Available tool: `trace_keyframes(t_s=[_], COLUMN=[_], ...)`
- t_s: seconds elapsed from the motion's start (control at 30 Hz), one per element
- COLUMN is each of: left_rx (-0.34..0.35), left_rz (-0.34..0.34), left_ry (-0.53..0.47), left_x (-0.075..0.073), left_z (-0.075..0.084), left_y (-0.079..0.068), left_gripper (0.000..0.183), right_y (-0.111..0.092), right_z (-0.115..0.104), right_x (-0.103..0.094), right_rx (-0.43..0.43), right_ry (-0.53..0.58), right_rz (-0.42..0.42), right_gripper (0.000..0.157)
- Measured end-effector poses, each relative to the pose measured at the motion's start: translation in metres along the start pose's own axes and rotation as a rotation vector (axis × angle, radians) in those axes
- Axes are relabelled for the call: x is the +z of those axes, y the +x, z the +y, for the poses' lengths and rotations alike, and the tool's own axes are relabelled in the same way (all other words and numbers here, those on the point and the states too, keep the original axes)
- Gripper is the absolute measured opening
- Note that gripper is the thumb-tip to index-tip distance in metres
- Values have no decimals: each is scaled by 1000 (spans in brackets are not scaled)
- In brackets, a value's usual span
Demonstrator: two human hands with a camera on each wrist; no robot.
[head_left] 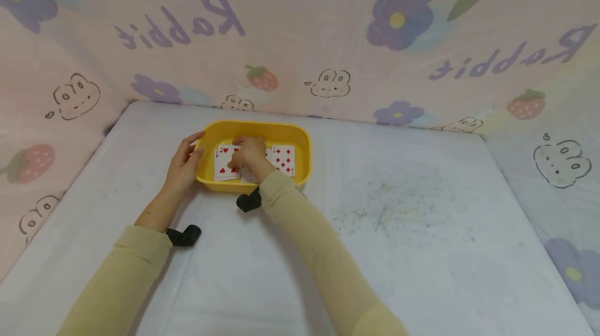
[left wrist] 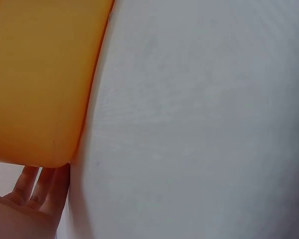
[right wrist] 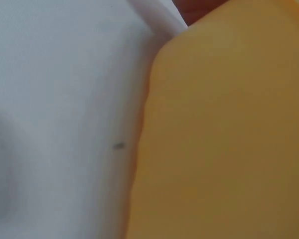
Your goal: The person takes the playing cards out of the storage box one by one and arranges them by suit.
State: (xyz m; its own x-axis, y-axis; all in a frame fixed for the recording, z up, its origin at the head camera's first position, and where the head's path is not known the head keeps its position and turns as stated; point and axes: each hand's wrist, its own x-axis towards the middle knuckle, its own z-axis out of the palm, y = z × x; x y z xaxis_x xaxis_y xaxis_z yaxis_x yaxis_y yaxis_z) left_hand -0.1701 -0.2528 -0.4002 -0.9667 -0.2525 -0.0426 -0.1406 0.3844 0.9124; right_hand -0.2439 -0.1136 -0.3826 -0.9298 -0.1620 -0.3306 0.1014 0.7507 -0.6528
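A yellow plastic basin [head_left: 300,135] stands on the white table, with playing cards inside. At its left end my left hand [head_left: 184,165] rests against the outer wall, the fingers fairly straight; the left wrist view shows these fingers [left wrist: 50,191] touching the end wall. My right hand [head_left: 250,153] reaches over the near rim into the basin, thumb and fingers spread apart above the cards. Its thumb overlaps a four of hearts [head_left: 223,163], which lies on another card. A seven of diamonds [head_left: 283,160] lies face up at the right. Between them, a middle card [head_left: 247,175] is mostly hidden under the hand.
A white cloth covers the table [head_left: 422,273], with dark scuff marks [head_left: 391,206] right of the basin. Printed fabric [head_left: 290,28] hangs behind and at both sides. A black wrist mount [head_left: 185,236] is on each forearm.
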Motion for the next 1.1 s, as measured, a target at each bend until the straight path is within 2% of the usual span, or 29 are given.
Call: trace_keyframes(t_s=[0.23,0.33,0.4,0.53,0.67,0.8,0.97,1.1], left_rx=[-24,-14,-14,-18,-14,-8,12,26], left_rz=[-3,-7,-7,-4,-19,-27,-7,-12], left_ry=[19,8,7,21,11,3,-10,-3], left_x=[1,1,1,1,1,1,1,-1], left_z=[2,2,2,0,-1,0,0,0], left_y=[0,0,0,1,-1,-1,-2,-1], left_gripper=[45,45,45,46,46,47,46,46], right_y=[0,0,0,1,3,2,-1,-3], right_z=[1,1,2,3,7,9,12,17], right_x=[-1,-2,-3,-5,-8,-12,-19,-29], right_rx=[-39,-68,-71,-46,-44,-49,-70,-71], right_ry=[-73,-45,11,200,392,536,661,668], right_rz=[30,42,53,54,7,-31,-84,-100], right_gripper=[31,26,22,17,16,15,19,19])
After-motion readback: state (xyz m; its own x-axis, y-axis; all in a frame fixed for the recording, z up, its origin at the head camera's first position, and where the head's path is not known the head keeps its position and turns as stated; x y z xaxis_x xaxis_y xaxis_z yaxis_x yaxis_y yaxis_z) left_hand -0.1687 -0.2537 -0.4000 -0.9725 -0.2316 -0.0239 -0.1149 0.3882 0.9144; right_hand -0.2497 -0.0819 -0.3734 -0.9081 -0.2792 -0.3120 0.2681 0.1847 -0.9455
